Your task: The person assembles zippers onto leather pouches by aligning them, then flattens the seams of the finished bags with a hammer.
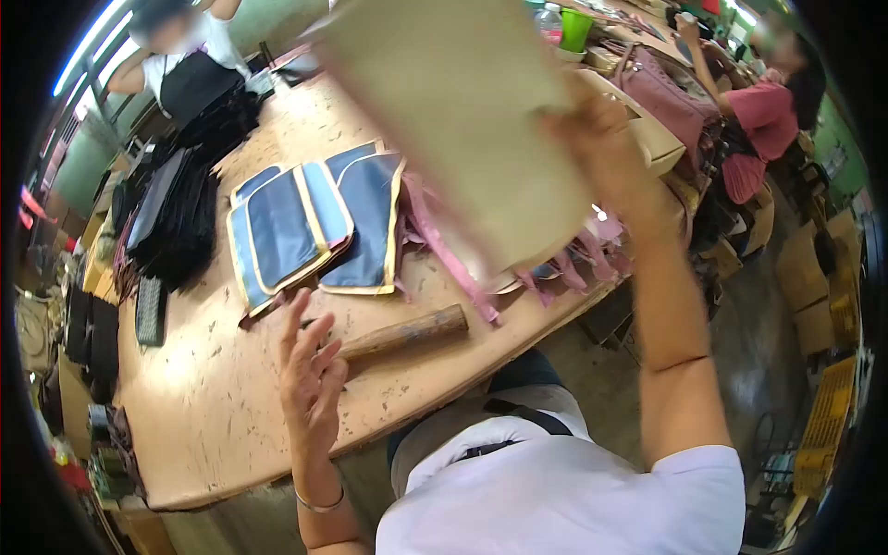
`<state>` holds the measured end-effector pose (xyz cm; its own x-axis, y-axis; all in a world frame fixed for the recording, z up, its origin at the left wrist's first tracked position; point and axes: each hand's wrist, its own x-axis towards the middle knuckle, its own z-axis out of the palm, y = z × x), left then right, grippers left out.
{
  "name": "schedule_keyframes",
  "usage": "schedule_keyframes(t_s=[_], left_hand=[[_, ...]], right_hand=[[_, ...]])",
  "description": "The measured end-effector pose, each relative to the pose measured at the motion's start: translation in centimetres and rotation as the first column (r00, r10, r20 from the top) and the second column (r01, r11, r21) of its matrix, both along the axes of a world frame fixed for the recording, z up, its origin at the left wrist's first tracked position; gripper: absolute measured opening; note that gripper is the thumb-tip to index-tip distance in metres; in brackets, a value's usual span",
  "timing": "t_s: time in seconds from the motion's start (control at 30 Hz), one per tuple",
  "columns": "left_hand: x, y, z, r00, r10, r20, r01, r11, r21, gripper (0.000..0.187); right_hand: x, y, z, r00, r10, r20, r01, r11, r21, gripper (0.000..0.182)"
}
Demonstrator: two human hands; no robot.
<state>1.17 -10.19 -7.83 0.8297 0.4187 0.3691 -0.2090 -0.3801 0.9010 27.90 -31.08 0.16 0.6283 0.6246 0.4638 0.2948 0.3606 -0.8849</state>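
Right hand [592, 125]'s gripping a big beige panel [462, 129] by its edge, up over the table [213, 398] and pretty blurry. Left hand [313, 370] has its fingers loosely spread by a wooden stick [407, 335] near the table's front edge, can't tell if they touch. Blue pieces [301, 222] sit further in from that edge. Bottle [548, 23] toward the far end has a reddish label, too small to read.

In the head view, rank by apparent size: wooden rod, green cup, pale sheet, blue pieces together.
1. Pale sheet, in the right hand; it looks raised nearer the camera, which may enlarge it
2. Blue pieces, taken together
3. Wooden rod
4. Green cup
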Motion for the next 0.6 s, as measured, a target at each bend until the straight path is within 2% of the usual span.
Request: schedule_keyframes(t_s=[0.03,0.07,0.13,0.17,0.2,0.3,0.33,0.4,0.43,0.47,0.5,0.53,0.6], left_hand=[[0.2,0.0,0.3,0.998,0.003,-0.06,0.0,0.999,0.05,0.039],[0.4,0.5,0.0,0.994,-0.002,-0.105,0.01,0.997,0.072,0.037],[1.0,1.4,-0.9,0.985,-0.004,-0.173,0.023,0.993,0.112,0.035],[1.5,1.6,-1.2,0.98,-0.005,-0.197,0.032,0.991,0.133,0.034],[1.7,1.6,-1.4,0.975,-0.011,-0.221,0.046,0.987,0.152,0.034],[2.5,1.0,-1.7,0.961,-0.002,-0.275,0.065,0.973,0.221,0.032],[2.7,1.1,-1.7,0.952,0.026,-0.306,0.083,0.938,0.338,0.032],[3.3,0.8,-1.7,0.95,0.026,-0.31,0.112,0.902,0.416,0.031],[3.6,0.5,-1.7,0.949,0.021,-0.315,0.131,0.882,0.454,0.031],[4.0,0.4,-1.8,0.942,0.017,-0.335,0.147,0.877,0.458,0.032],[4.4,0.1,-1.8,0.948,0.017,-0.319,0.157,0.844,0.512,0.032],[4.8,-0.1,-1.8,0.954,0.017,-0.3,0.163,0.809,0.565,0.032],[5.7,-0.2,-2.0,0.965,0.009,-0.262,0.166,0.752,0.638,0.032]], right_hand=[[2.5,-1.9,0.5,0.985,-0.16,0.063,0.159,0.987,0.022,0.031],[3.4,-3.1,1.6,0.969,-0.233,0.08,0.23,0.972,0.042,0.034],[8.8,-6.9,0.7,0.938,-0.284,0.2,0.326,0.919,-0.222,0.042],[11.1,-8.6,-0.2,0.808,-0.36,0.466,0.571,0.671,-0.473,0.044],[12.5,-9.5,-1.1,0.634,-0.297,0.715,0.772,0.297,-0.561,0.047],[9.9,-8.6,-2.9,0.221,-0.188,0.957,0.967,0.17,-0.19,0.044],[8.4,-7.5,-2.6,0.059,-0.28,0.958,0.99,0.14,-0.02,0.038],[4.3,-4.9,-1.3,0.061,-0.462,0.885,0.938,0.33,0.108,0.034],[1.4,-3.1,-1.1,0.284,-0.485,0.827,0.896,0.44,-0.05,0.032],[0.2,-1.8,-1.9,0.296,-0.379,0.877,0.825,0.564,-0.035,0.032],[-1.2,-0.2,-2.4,0.325,-0.272,0.906,0.796,0.595,-0.107,0.028],[-1.9,0.9,-3.5,0.258,-0.192,0.947,0.787,0.61,-0.091,0.024],[-3.0,2.9,-4.6,0.117,-0.106,0.987,0.826,0.563,-0.037,0.021]])
